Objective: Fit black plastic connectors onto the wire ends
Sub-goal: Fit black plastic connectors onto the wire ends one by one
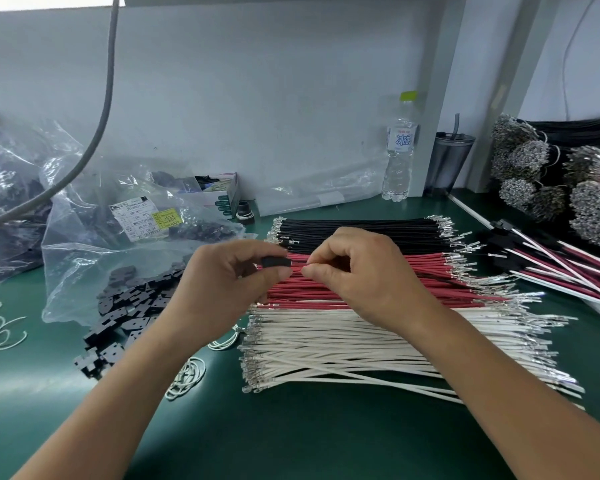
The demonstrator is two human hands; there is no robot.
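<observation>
My left hand (222,285) pinches a small black plastic connector (275,262) between thumb and forefinger, above the wire rows. My right hand (364,275) pinches a red wire (297,264) close to its left end, right beside the connector; whether the end is inside it I cannot tell. Below both hands lie three rows of cut wires with metal terminals: black wires (361,230) farthest, red wires (430,268) in the middle, white wires (343,344) nearest. A pile of loose black connectors (125,313) spills from a clear plastic bag (84,271) at the left.
Finished red-and-white wires with black connectors (541,261) lie at the right. Bundled terminal wires (568,188) are stacked at the far right. A water bottle (399,150), a dark tumbler (447,161) and a small box (222,192) stand by the wall. White rubber bands (187,377) lie on the green mat.
</observation>
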